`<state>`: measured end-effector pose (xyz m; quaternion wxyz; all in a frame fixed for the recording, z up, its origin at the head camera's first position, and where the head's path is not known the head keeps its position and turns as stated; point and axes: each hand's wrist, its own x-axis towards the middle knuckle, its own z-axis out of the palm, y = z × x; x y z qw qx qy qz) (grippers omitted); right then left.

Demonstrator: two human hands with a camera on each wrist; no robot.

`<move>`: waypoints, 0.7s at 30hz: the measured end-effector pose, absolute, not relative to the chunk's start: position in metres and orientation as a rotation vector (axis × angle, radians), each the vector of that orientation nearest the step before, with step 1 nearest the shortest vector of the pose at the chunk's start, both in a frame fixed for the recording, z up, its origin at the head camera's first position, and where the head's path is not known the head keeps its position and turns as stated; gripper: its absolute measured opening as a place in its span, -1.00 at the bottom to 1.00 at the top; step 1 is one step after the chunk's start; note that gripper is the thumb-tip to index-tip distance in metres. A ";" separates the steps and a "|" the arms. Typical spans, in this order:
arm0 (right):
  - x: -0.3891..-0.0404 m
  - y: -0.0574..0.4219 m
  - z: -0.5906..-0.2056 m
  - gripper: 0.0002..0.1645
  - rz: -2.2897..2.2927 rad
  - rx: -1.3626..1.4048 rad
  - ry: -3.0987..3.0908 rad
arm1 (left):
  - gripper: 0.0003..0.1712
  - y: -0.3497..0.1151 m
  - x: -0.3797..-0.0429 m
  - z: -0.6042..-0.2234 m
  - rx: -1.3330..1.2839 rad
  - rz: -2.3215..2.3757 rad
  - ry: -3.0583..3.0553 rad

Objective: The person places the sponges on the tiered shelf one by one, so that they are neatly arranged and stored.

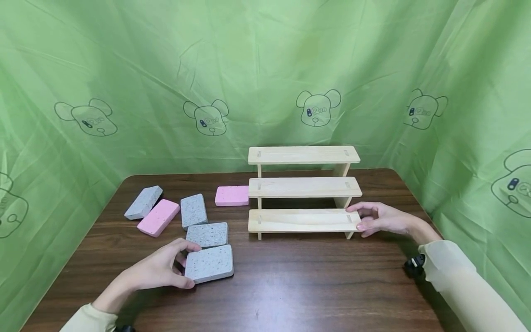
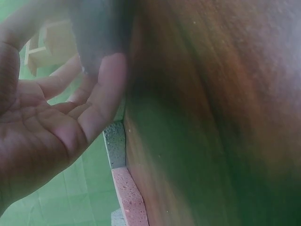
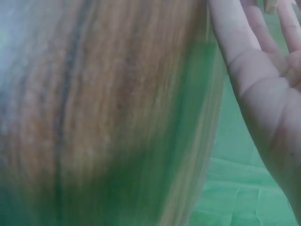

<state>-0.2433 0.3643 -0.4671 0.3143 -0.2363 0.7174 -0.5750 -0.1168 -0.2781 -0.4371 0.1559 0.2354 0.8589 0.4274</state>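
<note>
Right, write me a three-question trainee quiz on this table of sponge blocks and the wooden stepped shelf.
1. True or false: the left hand grips the nearest grey rectangular sponge block.
2. How many pink rectangular sponge blocks lie on the dark wooden table?
3. Which tier of the pale wooden three-tier shelf does the right hand hold at its end: A top, B middle, C bottom?

Key: 1 true. 2 two: one among the grey blocks, one beside the shelf. 3 C.
</note>
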 end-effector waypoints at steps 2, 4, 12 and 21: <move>-0.243 0.364 -0.468 -0.38 -1.543 -0.588 1.842 | -0.16 -0.278 -0.118 -0.436 0.670 1.229 2.448; -0.243 0.364 -0.468 -0.39 -1.550 -0.581 1.819 | -0.15 -0.278 -0.119 -0.434 0.663 1.234 2.434; -0.245 0.365 -0.470 -0.40 -1.564 -0.576 1.779 | -0.14 -0.272 -0.125 -0.429 0.592 1.285 2.389; -0.245 0.364 -0.470 -0.42 -1.562 -0.558 1.792 | -0.15 -0.267 -0.134 -0.425 0.655 1.310 2.427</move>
